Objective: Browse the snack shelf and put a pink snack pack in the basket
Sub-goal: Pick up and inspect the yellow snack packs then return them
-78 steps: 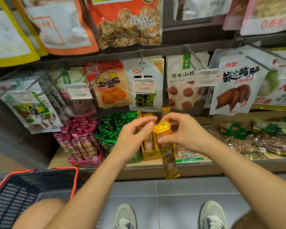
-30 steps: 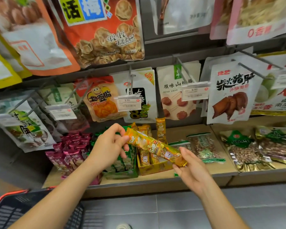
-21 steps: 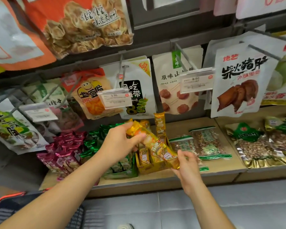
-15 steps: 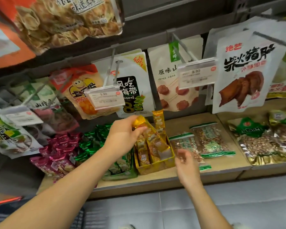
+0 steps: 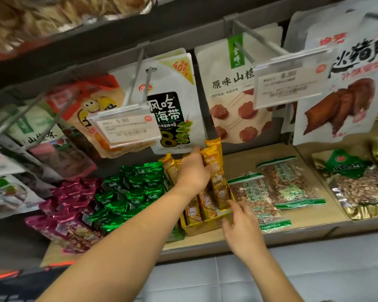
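Pink snack packs [image 5: 61, 211] lie heaped at the left end of the low shelf, untouched. Beside them sits a pile of green packs [image 5: 131, 192], then a yellow display box [image 5: 202, 225] of yellow packs. My left hand [image 5: 191, 174] reaches over the box and grips the upper part of a long yellow snack pack [image 5: 220, 189] that stands in the box's right side. My right hand [image 5: 238, 225] hovers at the box's front right corner with relaxed fingers, its fingertips next to the pack's lower end. Only an orange-rimmed corner of the basket [image 5: 2, 276] shows at the bottom left.
Bags of peanuts [image 5: 277, 190] lie flat on the wooden shelf [image 5: 314, 223] to the right of the box. Hanging snack bags and price tags [image 5: 124, 127] on metal hooks jut out just above the hands. Grey floor tiles lie below the shelf edge.
The yellow pack, held in both hands in front of the shelf, has gone down into the yellow box. My right hand let go of it. The view moved closer to the shelf.
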A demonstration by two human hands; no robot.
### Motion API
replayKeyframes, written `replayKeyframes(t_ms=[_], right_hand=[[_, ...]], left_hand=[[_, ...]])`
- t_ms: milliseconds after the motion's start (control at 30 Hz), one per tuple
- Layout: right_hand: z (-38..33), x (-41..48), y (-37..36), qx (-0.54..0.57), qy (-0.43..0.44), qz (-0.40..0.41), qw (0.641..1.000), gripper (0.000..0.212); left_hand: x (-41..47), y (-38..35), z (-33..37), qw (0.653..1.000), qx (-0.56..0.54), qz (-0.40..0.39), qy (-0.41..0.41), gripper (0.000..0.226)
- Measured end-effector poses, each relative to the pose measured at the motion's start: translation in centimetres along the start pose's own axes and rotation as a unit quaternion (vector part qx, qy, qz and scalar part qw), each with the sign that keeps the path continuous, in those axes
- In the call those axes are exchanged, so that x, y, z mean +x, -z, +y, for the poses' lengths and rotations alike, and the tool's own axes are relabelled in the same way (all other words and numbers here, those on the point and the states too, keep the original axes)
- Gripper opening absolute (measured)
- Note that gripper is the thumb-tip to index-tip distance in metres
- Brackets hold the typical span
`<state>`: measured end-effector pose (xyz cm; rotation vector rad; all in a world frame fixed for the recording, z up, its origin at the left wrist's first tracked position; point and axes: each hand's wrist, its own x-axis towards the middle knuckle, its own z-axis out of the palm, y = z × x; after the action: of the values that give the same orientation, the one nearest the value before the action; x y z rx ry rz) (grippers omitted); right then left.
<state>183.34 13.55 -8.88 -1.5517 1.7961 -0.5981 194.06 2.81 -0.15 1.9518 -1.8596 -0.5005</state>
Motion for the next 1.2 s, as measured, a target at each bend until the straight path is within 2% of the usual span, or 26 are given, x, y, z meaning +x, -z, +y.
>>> replayKeyframes(t_ms=[100, 167, 233, 333, 433, 533, 633, 733, 867, 967, 1033, 1200], right_hand=[[-0.7, -0.6, -0.5, -0.020, 0.004, 0.057, 0.998, 0.052], [-1.4, -0.9, -0.8, -0.005, 0.030, 0.107, 0.994, 0.046], [-2.5, -0.8, -1.2, 0.021, 0.064, 0.119, 0.991, 0.040], [-4.3, 0.4, -1.9, 0.012, 0.082, 0.065, 0.994, 0.039], [-5.5, 2.2, -2.8, -0.018, 0.039, -0.015, 0.999, 0.039], [-6.0, 3.5, -3.6, -0.025, -0.001, -0.052, 0.998, 0.052], [-5.9, 4.9, -3.9, -0.017, -0.033, -0.059, 0.998, 0.060], [-5.7, 5.9, -3.9, -0.027, -0.048, -0.060, 0.997, 0.045], [-5.7, 5.8, -4.4, -0.044, -0.046, -0.030, 0.998, 0.043], [-5.4, 5.5, -4.8, -0.047, -0.040, -0.013, 0.998, 0.043], [-5.1, 5.5, -4.6, -0.055, -0.030, -0.003, 0.998, 0.041], [-4.8, 6.1, -4.1, -0.010, -0.031, -0.039, 0.999, 0.040]], left_hand=[[0.6, 0.3, -0.6, 0.996, 0.084, 0.023, -0.032, 0.047], [0.7, 0.9, -1.4, 0.982, 0.167, 0.043, -0.076, 0.047], [0.7, 1.4, -2.2, 0.967, 0.229, 0.058, -0.098, 0.049], [1.0, 1.8, -2.8, 0.962, 0.252, 0.048, -0.098, 0.046], [1.5, 2.1, -2.7, 0.966, 0.228, 0.018, -0.123, 0.033], [2.1, 2.6, -2.1, 0.966, 0.219, -0.019, -0.139, 0.022], [2.6, 3.1, -1.9, 0.953, 0.259, -0.070, -0.141, 0.032], [2.6, 3.4, -2.6, 0.932, 0.313, -0.123, -0.136, 0.048], [2.6, 3.3, -2.6, 0.923, 0.347, -0.089, -0.140, 0.038], [2.4, 2.9, -2.4, 0.935, 0.321, -0.051, -0.143, 0.037], [2.2, 3.1, -2.7, 0.937, 0.322, -0.057, -0.127, 0.045], [1.4, 3.6, -4.3, 0.901, 0.411, -0.089, -0.102, 0.059]])
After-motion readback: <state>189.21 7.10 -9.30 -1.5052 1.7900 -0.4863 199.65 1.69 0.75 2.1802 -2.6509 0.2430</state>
